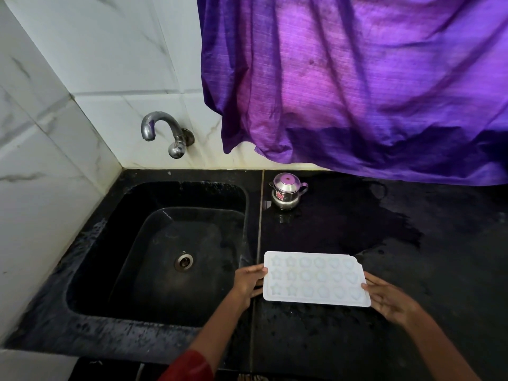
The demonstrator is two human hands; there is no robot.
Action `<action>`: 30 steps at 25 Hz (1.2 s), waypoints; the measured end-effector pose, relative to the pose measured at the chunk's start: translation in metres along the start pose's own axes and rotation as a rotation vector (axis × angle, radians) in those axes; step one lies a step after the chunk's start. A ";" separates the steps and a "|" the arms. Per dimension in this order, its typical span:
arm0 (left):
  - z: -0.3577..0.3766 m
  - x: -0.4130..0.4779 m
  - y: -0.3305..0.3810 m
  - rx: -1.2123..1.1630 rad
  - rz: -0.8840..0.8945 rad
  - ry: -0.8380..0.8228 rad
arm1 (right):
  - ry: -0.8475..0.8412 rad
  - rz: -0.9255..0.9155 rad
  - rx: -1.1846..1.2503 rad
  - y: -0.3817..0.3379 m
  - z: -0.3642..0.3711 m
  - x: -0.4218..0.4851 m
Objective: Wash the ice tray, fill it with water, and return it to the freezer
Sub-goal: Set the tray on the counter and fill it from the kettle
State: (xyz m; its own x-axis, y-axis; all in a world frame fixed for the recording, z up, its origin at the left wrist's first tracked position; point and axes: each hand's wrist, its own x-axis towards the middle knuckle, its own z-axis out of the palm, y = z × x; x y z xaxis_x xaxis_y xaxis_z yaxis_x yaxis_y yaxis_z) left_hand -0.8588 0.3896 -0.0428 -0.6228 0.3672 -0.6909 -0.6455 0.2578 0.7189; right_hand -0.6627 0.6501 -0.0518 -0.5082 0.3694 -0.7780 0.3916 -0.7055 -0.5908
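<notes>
You hold the ice tray [316, 279] level by its short ends, left hand [248, 283] and right hand [390, 299] each gripping an edge, above the wet counter [412, 229] just beside the sink [154, 243]. Washing appears pending: carry the tray under the dry tap [162, 130]. The label on the steel pot [286, 192] is unreadable.

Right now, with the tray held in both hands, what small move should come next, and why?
Probably shift the ice tray left, over the sink and under the tap. The left hand and right hand hold its short ends over the counter, to the right of the sink. No water shows at the tap, so washing seems not yet begun.
</notes>
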 end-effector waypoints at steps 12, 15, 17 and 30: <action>-0.004 0.003 -0.002 -0.031 -0.017 0.058 | 0.005 0.002 -0.003 -0.002 0.003 -0.004; -0.006 0.005 -0.004 -0.027 0.006 0.077 | 0.003 -0.009 -0.028 -0.003 0.002 -0.004; -0.005 0.005 -0.004 -0.022 0.014 0.088 | -0.002 -0.020 -0.037 -0.003 0.001 -0.004; -0.001 0.002 -0.002 -0.055 0.006 0.143 | -0.009 -0.201 -0.355 -0.020 -0.002 -0.021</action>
State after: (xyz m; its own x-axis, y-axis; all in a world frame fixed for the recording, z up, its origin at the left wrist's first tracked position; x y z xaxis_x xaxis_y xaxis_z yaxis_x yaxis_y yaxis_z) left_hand -0.8592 0.3885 -0.0459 -0.6806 0.2360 -0.6936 -0.6626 0.2057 0.7202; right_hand -0.6581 0.6581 -0.0237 -0.6079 0.4725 -0.6382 0.5232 -0.3662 -0.7695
